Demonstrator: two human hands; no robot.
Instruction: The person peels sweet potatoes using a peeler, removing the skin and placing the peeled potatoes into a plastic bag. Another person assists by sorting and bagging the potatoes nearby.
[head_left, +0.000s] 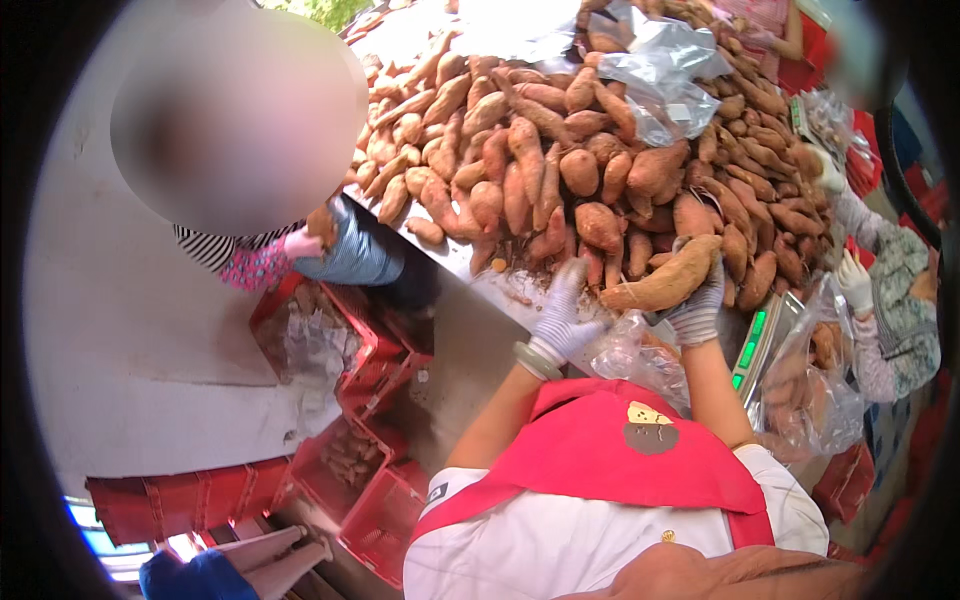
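Note:
A large heap of sweet potatoes (525, 142) covers the table before me. My right hand (696, 304), in a striped knit glove, grips a long, pale sweet potato (664, 279) at the heap's near edge. Gloved the same way, my left hand (564, 311) is at the table edge, fingers spread and pointing at the heap, holding nothing that I can see. A clear plastic bag (637, 352) with sweet potatoes in it lies between my forearms. More sweet potatoes fill a clear bag (799, 390) right of my right arm, beside a scale with a green-lit display (750, 349).
Empty-looking clear bags (664, 75) lie on the heap. Red plastic crates (390, 510) stand on the floor at the lower left, one holding sweet potatoes (352, 457). A person's sleeve (259, 262) is at the left. Co-workers' gloved hands (855, 281) are at the right.

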